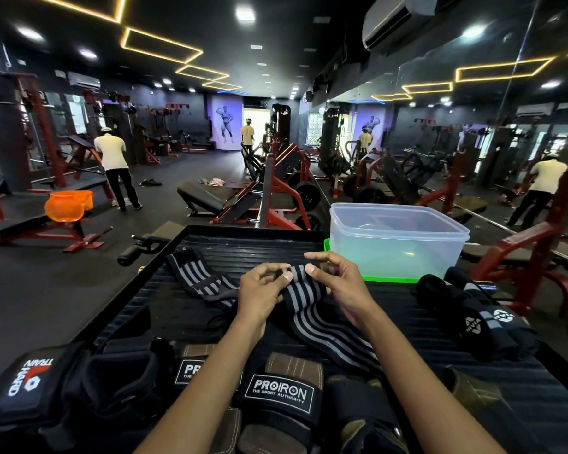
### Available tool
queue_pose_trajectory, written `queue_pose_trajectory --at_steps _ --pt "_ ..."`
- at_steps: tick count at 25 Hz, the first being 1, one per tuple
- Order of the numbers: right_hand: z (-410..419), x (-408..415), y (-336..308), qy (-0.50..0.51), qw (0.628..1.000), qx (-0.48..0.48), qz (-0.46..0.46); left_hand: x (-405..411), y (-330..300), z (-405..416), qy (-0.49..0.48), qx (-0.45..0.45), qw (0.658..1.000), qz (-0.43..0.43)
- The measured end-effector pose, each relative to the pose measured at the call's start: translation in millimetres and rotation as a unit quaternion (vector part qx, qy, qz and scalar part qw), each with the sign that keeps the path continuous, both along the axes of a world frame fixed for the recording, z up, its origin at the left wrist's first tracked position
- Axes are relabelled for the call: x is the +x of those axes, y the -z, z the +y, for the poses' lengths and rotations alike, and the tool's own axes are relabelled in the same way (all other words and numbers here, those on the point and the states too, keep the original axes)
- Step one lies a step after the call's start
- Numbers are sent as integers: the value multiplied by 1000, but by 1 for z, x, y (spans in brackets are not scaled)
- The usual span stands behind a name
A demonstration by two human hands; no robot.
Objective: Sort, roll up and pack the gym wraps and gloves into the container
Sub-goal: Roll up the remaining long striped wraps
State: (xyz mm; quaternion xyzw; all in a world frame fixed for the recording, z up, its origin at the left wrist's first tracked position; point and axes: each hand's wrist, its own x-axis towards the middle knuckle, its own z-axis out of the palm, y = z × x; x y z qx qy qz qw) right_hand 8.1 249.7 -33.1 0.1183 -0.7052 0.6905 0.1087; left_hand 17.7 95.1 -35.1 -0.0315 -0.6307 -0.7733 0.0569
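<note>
A black wrap with grey stripes (322,326) lies across the ribbed black platform (250,247). My left hand (263,290) and my right hand (338,283) both pinch its far end between thumb and fingers. A second striped wrap (197,276) lies to the left, apart from my hands. Behind my right hand stands the clear plastic container (397,240), open, on a green lid (387,279). Brown and black PROIRON gloves (279,398) sit at the near edge under my forearms. Black gloves (79,388) lie at the near left.
Rolled black wraps with white logos (482,319) lie at the right of the platform. Red weight benches and machines (276,191) fill the floor beyond. An orange tub (68,204) rests on a bench at left. Two people stand farther back.
</note>
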Motion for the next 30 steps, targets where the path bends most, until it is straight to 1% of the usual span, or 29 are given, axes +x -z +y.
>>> queue_pose_trajectory --at_steps 2,4,7,9,13,17,19,22,25,27,30 --pt "0 1 1 4 1000 17 5 1 1 0 -2 -27 1000 16" --pt "0 2 0 7 1000 11 1 1 2 1 4 -22 1000 14" --pt "0 3 -2 5 1000 -9 -16 -2 2 1 3 22 999 -37" --pt "0 2 -2 -5 1000 -6 -21 -4 3 0 9 14 998 -61" --pt "-2 3 -2 -5 1000 -17 -22 -2 1 2 15 9 999 -41" --pt "-1 0 2 12 998 -22 -64 0 3 1 6 -36 999 -9" --pt "1 0 1 21 997 -16 -73 0 4 1 10 -34 999 -8" --pt "1 3 -3 29 997 -19 -66 -1 3 1 18 5 999 -50" --pt "1 4 -4 9 998 -22 -59 -2 3 1 25 -15 997 -68" --pt "1 4 -3 1 999 -20 -45 -2 2 1 14 -24 998 -51" --pt "-1 5 -6 6 1000 11 -14 -1 1 1 -13 -39 999 -2"
